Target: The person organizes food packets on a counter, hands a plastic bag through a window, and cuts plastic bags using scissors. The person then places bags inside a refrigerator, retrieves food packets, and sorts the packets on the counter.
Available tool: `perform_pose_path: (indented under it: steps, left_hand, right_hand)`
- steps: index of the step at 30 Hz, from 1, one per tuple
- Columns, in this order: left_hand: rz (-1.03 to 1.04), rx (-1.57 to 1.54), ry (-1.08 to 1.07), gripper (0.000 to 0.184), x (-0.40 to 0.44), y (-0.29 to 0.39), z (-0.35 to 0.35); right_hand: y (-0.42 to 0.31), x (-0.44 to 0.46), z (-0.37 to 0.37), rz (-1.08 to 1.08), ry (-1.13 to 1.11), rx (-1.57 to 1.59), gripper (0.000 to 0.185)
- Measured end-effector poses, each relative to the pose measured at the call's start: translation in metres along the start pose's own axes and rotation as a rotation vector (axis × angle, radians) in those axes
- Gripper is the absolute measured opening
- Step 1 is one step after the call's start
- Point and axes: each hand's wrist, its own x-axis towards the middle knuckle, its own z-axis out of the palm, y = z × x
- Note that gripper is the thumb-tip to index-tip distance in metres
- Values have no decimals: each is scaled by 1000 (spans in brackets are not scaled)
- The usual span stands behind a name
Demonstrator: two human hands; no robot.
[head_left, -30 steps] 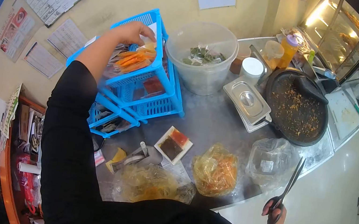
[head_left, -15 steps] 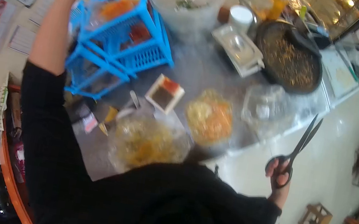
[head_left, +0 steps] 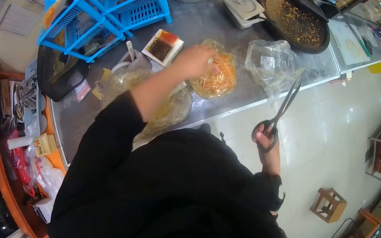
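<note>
My right hand (head_left: 267, 141) grips black-handled scissors (head_left: 285, 107), fingers through the loops, blades pointing up and slightly parted beyond the table edge. Over the left side of a clear plastic bag of shredded orange and pale food (head_left: 222, 79) is my left hand (head_left: 199, 62). Its fingers are partly hidden and blurred, and whether they pinch the plastic I cannot tell. Beneath my left forearm lies a larger clear bag with yellowish contents (head_left: 177, 107). A white tray with red and dark sauces (head_left: 162, 47) sits just beyond my left wrist.
Blue stacked baskets (head_left: 132, 16) with packets stand at the back left. A crumpled clear bag (head_left: 270, 64) lies to the right. Farther back are lidded metal containers (head_left: 238, 2) and a dark round pan with brown crumbs (head_left: 295, 20). A wooden stool (head_left: 328, 205) stands on the floor.
My left hand has come down from above the blue baskets to the bag of shredded food. The scissors stay in my right hand. The whole view has shifted.
</note>
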Motion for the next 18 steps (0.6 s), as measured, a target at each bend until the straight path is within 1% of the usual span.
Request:
perform_pose_path:
  steps: [1, 2, 5, 8, 11, 14, 16, 18]
  left_hand:
    - [-27, 164, 10, 26, -5, 3, 23]
    - [-54, 329, 17, 24, -11, 7, 33]
    - [13, 372, -235, 15, -29, 18, 31]
    - [15, 337, -215, 12, -58, 13, 30]
    - [-111, 212, -171, 14, -81, 15, 8]
    - [158, 82, 200, 16, -68, 28, 4]
    - [270, 263, 356, 21, -46, 33, 15]
    - [231, 430, 203, 24, -34, 29, 18]
  right_hand:
    - [0, 2, 4, -12, -15, 69, 30]
    - [-1, 2, 7, -24, -26, 42, 30]
    - [-8, -5, 8, -32, -42, -74, 27]
    - [-11, -15, 5, 8, -10, -149, 25]
    - [0, -15, -3, 20, 14, -151, 24]
    - [3, -9, 2, 22, 34, -165, 26]
    - [-3, -1, 13, 24, 39, -209, 27]
    - [-12, 1, 29, 23, 35, -266, 26]
